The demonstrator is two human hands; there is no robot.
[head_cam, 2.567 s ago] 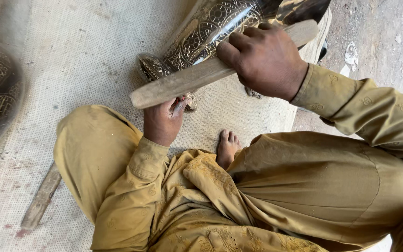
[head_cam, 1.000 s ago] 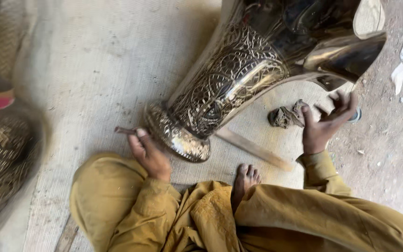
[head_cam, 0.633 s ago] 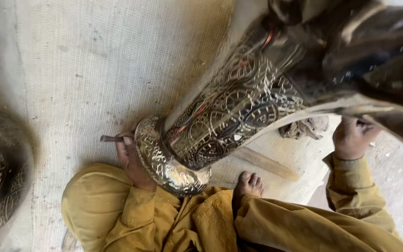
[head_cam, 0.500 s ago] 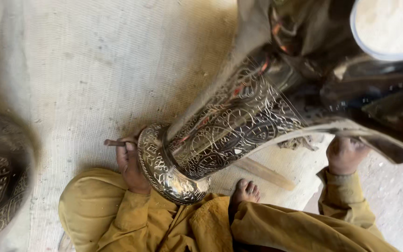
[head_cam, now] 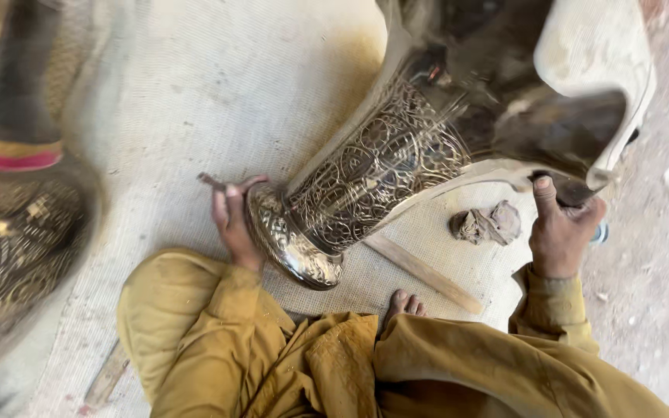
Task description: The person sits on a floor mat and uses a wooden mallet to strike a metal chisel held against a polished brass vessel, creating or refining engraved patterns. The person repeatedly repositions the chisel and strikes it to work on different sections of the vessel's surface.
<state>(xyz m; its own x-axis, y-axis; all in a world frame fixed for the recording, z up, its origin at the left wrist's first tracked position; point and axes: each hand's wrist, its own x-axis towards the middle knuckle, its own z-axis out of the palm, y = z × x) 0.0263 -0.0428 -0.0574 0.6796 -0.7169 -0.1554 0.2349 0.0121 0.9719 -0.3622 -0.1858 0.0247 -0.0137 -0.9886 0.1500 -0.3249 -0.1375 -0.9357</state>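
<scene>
- The person sits on a pale woven mat on the floor, in mustard-yellow clothes, with one bare foot showing between the knees.
- A large engraved metal vase lies tilted across the mat; its round foot is near the person's lap and its wide mouth points to the upper right corner of the mat.
- The left hand is beside the foot of the vase, touching its rim, and its fingers are closed around a small dark tool, probably a chisel.
- The right hand is under the flared mouth of the vase, with the thumb up against the lip; it grips the rim and carries that end.
- A few seconds ago the right hand held a wooden stick over the vase. Now the wooden stick lies on the mat under the vase body, and the vase has been turned and lifted.
- A crumpled rag lies just beside the stick.
- Another engraved vessel stands at the left edge of the mat.
</scene>
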